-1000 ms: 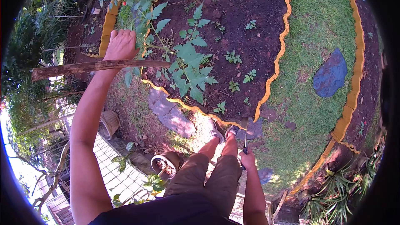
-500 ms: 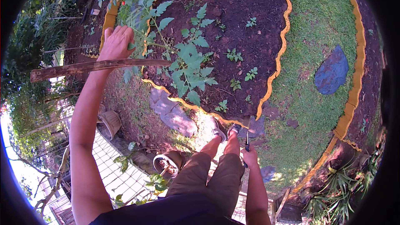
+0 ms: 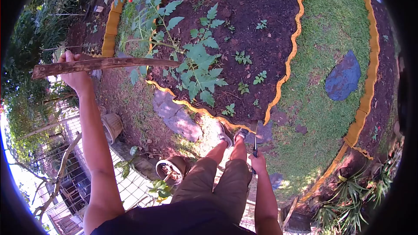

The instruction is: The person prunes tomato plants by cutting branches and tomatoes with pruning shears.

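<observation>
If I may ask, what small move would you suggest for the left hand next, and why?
Probably settle the left hand securely around the wooden stake: the stake crosses in front of it near one end, and whether the hand grips it is unclear. The right hand holds a dark-handled bladed tool, low and apart from the tomato plant.

We are listing one wooden stick (image 3: pixel 115 63), brown and rough, stretching nearly level across the left, thick end leftward, narrower end rightward; we are adding one slim tool (image 3: pixel 255 152), dark-handled, its narrow blade pointing forward.
</observation>
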A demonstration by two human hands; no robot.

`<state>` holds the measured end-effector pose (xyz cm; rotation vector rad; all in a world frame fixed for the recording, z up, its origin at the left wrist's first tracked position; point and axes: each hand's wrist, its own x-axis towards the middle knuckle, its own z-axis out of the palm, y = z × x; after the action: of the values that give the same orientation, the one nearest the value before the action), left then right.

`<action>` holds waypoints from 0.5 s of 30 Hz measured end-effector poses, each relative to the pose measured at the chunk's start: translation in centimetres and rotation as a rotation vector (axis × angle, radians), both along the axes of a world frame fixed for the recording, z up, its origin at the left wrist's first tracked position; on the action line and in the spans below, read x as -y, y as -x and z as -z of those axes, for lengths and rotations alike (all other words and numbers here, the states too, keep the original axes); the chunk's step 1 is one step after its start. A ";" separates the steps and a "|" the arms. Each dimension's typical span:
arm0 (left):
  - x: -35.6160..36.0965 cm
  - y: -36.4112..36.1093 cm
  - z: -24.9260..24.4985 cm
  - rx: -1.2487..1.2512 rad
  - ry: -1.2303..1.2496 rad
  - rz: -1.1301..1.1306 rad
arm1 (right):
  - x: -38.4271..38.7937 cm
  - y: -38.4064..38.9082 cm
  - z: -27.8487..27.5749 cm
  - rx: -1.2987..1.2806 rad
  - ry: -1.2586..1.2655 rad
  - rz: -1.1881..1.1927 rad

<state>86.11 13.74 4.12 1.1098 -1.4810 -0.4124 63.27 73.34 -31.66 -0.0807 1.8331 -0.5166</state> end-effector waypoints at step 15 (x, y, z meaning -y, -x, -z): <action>-20.4 -0.2 26.9 0.301 -1.172 0.060 | -2.5 2.1 -3.3 -0.109 -0.126 -0.173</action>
<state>86.31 34.13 -22.79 2.0979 -1.5180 -1.2950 61.13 75.89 -28.40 -0.1826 1.9395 -0.2793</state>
